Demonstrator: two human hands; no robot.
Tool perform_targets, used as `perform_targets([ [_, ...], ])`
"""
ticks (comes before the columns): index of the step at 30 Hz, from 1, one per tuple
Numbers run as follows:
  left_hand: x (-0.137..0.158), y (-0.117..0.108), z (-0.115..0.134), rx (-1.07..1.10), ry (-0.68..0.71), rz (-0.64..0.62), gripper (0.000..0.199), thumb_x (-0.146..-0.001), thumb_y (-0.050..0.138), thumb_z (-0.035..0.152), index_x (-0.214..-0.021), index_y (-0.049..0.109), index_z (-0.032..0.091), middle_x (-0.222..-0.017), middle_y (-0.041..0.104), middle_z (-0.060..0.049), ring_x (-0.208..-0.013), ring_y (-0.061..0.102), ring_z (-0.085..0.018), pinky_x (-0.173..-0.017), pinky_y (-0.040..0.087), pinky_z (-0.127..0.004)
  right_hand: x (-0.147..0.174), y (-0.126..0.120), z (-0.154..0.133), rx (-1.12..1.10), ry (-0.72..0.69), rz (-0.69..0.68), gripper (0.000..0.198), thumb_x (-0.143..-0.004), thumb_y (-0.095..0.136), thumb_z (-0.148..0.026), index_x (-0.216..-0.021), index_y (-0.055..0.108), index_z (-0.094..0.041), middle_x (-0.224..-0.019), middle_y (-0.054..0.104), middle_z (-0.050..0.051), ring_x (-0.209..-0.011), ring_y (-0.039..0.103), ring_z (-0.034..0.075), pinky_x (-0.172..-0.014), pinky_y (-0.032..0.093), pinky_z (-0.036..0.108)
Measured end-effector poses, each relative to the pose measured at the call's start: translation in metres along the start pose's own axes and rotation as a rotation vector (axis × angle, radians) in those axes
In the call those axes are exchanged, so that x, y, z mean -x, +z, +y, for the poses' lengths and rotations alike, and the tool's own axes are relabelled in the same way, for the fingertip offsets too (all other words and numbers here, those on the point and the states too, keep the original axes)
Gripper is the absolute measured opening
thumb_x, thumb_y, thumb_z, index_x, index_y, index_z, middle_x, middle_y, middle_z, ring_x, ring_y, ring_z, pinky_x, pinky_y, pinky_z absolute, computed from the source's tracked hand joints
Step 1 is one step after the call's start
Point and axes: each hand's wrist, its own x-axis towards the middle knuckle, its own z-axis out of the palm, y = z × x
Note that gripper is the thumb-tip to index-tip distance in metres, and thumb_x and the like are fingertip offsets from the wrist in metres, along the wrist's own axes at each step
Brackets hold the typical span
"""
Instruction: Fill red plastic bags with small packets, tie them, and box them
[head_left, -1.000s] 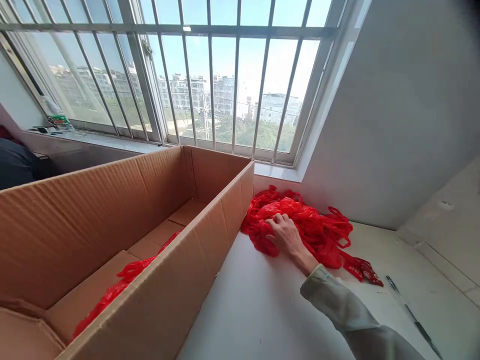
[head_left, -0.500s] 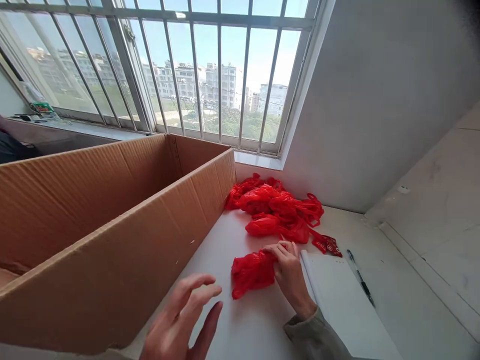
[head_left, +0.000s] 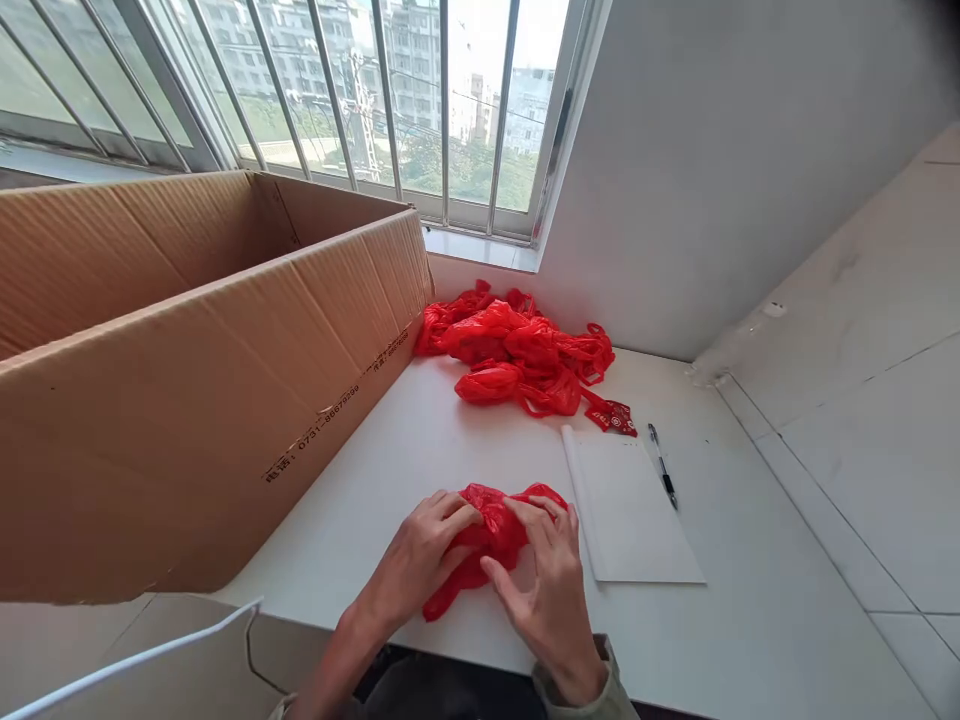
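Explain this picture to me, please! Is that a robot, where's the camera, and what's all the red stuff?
No robot here: those are a person's own bare left hand and right hand. The camera is worn on the person's head, looking forward and down. The fingers of both hands touch a crumpled bundle of thin red plastic; I can't tell how tightly it's held. Farther back on the smooth white tabletop lies a tangled heap of shiny red plastic, which looks like bags. To the right are a white rectangular paper pad and a slim clear-and-black pen. A long brown cardboard box stands at left.
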Motion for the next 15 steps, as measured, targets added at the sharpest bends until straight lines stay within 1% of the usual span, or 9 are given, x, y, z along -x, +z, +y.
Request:
perform_targets([
  [2,0.002,0.0,0.001,-0.005,-0.004,0.03,0.017,-0.088,0.049,0.009,-0.087,0.06,0.022,-0.092,0.062,-0.002,-0.085,0.054,-0.019,-0.076,0.046,-0.03,-0.004,0.003,-0.002,0.013,0.029,0.012,0.034,-0.086,0.059,-0.026,-0.12,0.058,-0.027,-0.11,0.066,0.004,-0.111,0.052,0.028,-0.103,0.033,0.052],
  [4,0.005,0.0,0.001,0.045,-0.055,0.103,0.02,-0.088,0.047,0.009,-0.08,0.06,0.021,-0.087,0.06,-0.002,-0.081,0.053,-0.018,-0.071,0.044,-0.029,-0.008,0.006,0.001,-0.004,0.06,0.04,0.016,-0.09,0.055,-0.024,-0.103,0.064,-0.028,-0.098,0.068,0.001,-0.103,0.054,0.025,-0.104,0.029,0.052],
  [5,0.007,0.0,-0.001,0.108,-0.101,0.155,0.02,-0.087,0.047,0.009,-0.077,0.06,0.021,-0.084,0.059,-0.001,-0.078,0.053,-0.017,-0.07,0.042,-0.028,-0.009,0.006,0.004,-0.024,0.082,0.082,0.012,-0.091,0.054,-0.025,-0.095,0.065,-0.027,-0.093,0.068,0.0,-0.1,0.055,0.024,-0.106,0.026,0.053],
  [7,0.012,-0.003,-0.006,0.271,-0.208,0.263,0.017,-0.085,0.051,0.012,-0.074,0.062,0.02,-0.081,0.059,-0.001,-0.076,0.055,-0.016,-0.07,0.042,-0.027,-0.008,0.003,0.013,-0.08,0.179,0.209,0.011,-0.091,0.055,-0.031,-0.089,0.065,-0.025,-0.088,0.067,0.001,-0.094,0.056,0.023,-0.105,0.027,0.052],
  [9,0.018,-0.007,-0.015,0.402,-0.288,0.341,0.013,-0.083,0.057,0.019,-0.071,0.062,0.02,-0.079,0.059,0.0,-0.076,0.056,-0.016,-0.071,0.043,-0.027,-0.004,0.0,0.023,-0.169,0.339,0.288,0.018,-0.089,0.056,-0.04,-0.089,0.064,-0.024,-0.088,0.065,0.003,-0.088,0.057,0.022,-0.095,0.039,0.045],
  [10,0.021,-0.009,-0.019,0.437,-0.315,0.369,0.014,-0.083,0.058,0.022,-0.069,0.06,0.019,-0.076,0.059,0.0,-0.074,0.056,-0.016,-0.07,0.044,-0.027,-0.001,-0.002,0.028,-0.231,0.424,0.298,0.022,-0.089,0.055,-0.043,-0.089,0.063,-0.023,-0.089,0.065,0.003,-0.086,0.058,0.022,-0.088,0.044,0.041],
  [12,0.029,-0.013,-0.025,0.465,-0.354,0.4,0.021,-0.085,0.057,0.028,-0.067,0.056,0.018,-0.072,0.057,0.0,-0.07,0.056,-0.016,-0.066,0.046,-0.026,0.008,-0.005,0.036,-0.395,0.555,0.283,0.025,-0.087,0.056,-0.047,-0.089,0.06,-0.022,-0.088,0.063,0.003,-0.082,0.059,0.02,-0.075,0.047,0.034],
  [14,0.036,-0.017,-0.025,0.497,-0.382,0.402,0.019,-0.087,0.055,0.031,-0.072,0.054,0.018,-0.077,0.059,-0.001,-0.072,0.059,-0.017,-0.065,0.049,-0.026,0.016,-0.009,0.04,-0.58,0.597,0.251,0.025,-0.086,0.058,-0.046,-0.091,0.057,-0.022,-0.088,0.063,0.003,-0.081,0.06,0.019,-0.073,0.049,0.032],
  [15,0.038,-0.02,-0.022,0.488,-0.379,0.384,0.014,-0.086,0.056,0.03,-0.079,0.055,0.018,-0.085,0.061,-0.003,-0.079,0.061,-0.018,-0.068,0.051,-0.027,0.019,-0.011,0.04,-0.658,0.589,0.224,0.025,-0.085,0.059,-0.045,-0.096,0.056,-0.022,-0.09,0.064,0.003,-0.083,0.061,0.019,-0.074,0.05,0.032],
])
